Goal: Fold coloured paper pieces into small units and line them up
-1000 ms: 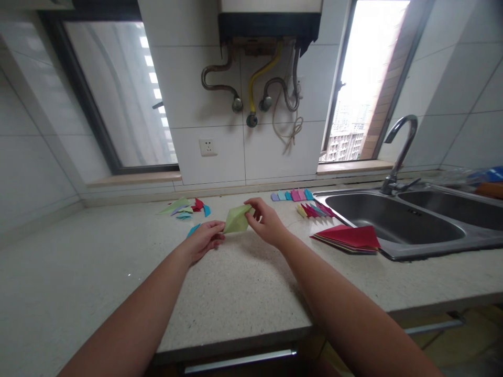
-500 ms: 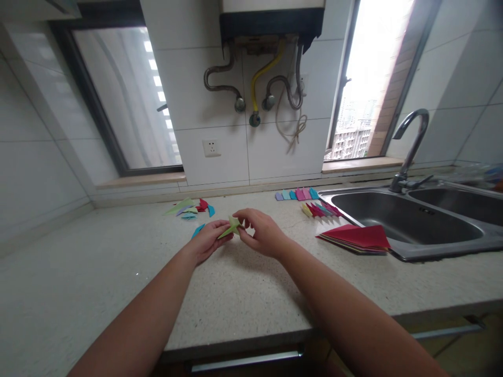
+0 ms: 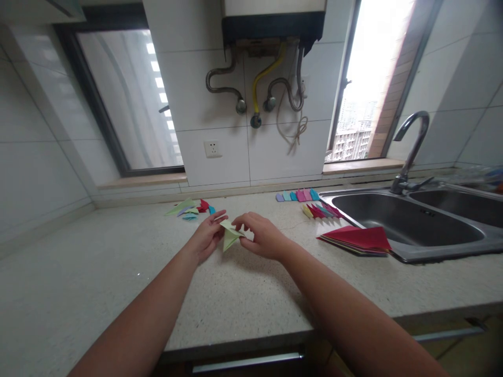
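A pale green piece of folded paper (image 3: pixel 231 238), with one point hanging down, is held just above the counter between my hands. My right hand (image 3: pixel 261 235) pinches its right side between thumb and fingers. At the paper's left edge is my left hand (image 3: pixel 206 240), its fingers stretched and apart; whether they touch the paper is hard to tell. Just beyond my left hand lie several small folded paper pieces (image 3: pixel 190 210) in green, purple, red and blue.
A stack of coloured paper sheets (image 3: pixel 356 238), red on top, lies by the sink (image 3: pixel 404 217). Rows of folded papers, one pink and blue (image 3: pixel 301 195) and one yellow and magenta (image 3: pixel 324 210), sit at the back. The counter (image 3: pixel 236 298) ends at a front edge above drawers.
The green paper has turned, so its point now hangs downward. My left hand's fingers have loosened and spread, while my right hand stays at the paper's right side.
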`<state>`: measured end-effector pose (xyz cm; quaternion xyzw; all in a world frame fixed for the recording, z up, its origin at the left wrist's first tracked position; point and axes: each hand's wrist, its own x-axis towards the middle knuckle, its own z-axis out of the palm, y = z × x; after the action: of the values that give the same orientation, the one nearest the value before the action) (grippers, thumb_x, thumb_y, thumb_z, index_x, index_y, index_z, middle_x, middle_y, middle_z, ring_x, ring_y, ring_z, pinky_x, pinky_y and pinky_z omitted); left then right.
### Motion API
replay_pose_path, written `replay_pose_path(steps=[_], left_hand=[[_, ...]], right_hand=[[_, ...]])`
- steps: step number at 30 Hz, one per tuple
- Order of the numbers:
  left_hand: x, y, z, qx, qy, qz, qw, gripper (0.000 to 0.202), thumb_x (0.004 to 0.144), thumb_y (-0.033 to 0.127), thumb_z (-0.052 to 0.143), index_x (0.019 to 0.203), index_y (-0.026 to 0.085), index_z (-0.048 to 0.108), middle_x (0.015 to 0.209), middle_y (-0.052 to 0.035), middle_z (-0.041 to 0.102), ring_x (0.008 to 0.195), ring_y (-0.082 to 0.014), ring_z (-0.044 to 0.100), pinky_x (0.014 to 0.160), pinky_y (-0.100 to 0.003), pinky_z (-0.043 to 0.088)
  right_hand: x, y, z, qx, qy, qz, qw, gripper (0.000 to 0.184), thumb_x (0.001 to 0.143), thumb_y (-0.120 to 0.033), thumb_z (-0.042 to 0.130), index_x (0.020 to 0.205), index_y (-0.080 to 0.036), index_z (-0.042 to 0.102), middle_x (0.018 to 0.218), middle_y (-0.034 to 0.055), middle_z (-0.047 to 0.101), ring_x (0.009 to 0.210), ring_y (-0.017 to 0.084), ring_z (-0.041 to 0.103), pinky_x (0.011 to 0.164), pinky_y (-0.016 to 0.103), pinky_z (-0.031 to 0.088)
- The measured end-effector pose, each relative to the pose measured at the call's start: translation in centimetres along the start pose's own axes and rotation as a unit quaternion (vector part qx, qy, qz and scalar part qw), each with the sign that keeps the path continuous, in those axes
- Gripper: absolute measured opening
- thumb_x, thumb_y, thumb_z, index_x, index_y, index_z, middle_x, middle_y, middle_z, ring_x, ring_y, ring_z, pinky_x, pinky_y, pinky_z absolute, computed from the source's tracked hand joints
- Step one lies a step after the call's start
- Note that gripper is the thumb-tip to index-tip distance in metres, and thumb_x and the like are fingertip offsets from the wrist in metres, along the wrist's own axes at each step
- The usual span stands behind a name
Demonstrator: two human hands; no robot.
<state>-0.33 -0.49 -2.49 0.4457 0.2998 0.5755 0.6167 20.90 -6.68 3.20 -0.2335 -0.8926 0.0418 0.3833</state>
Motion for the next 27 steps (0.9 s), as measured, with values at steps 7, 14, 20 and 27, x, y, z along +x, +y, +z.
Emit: replay_pose_path(steps=[7,14,20,27], left_hand=[[-0.3,0.7,0.4,-0.029,0.021,0.011,0.999,0.058,0.076,0.014,0.075,0.129,0.024,0.053,0.107,-0.0069,0.066,0.079,-0.0128,0.066,0.067,-0.022,0.054],[-0.7,0.7,1.0,-0.030,-0.012,-0.025,0.999,0.056,0.073,0.015,0.077,0.124,0.018,0.056,0.089,-0.0040,0.068,0.065,-0.0128,0.064,0.058,-0.023,0.050],[-1.1,1.1,1.5,-0.032,-0.077,-0.019,0.996,0.037,0.072,0.016,0.077,0.107,0.014,0.065,0.087,-0.0056,0.071,0.065,-0.0139,0.065,0.059,-0.023,0.051],[-1.4,1.3,2.1,-0.053,-0.104,-0.017,0.993,0.025,0.079,0.016,0.071,0.103,0.015,0.066,0.093,-0.0062,0.071,0.070,-0.0138,0.066,0.064,-0.023,0.053]], right_hand=[[0.1,0.1,-0.1,-0.037,-0.073,-0.018,0.996,0.026,0.075,-0.013,0.061,0.100,-0.020,0.057,0.098,0.0056,0.062,0.093,0.020,0.053,0.085,0.033,0.043],[0.0,0.1,0.2,-0.047,-0.105,-0.025,0.993,0.025,0.078,-0.014,0.060,0.103,-0.020,0.060,0.108,0.0068,0.062,0.100,0.021,0.052,0.092,0.037,0.042],[-0.2,0.2,0.3,-0.067,-0.107,-0.020,0.992,0.040,0.074,-0.006,0.055,0.111,-0.021,0.060,0.123,0.0084,0.054,0.111,0.022,0.049,0.098,0.039,0.041],[-0.2,0.3,0.4,-0.091,-0.074,0.026,0.993,0.034,0.082,-0.012,0.054,0.113,-0.023,0.062,0.120,0.0092,0.050,0.105,0.020,0.050,0.094,0.037,0.044]])
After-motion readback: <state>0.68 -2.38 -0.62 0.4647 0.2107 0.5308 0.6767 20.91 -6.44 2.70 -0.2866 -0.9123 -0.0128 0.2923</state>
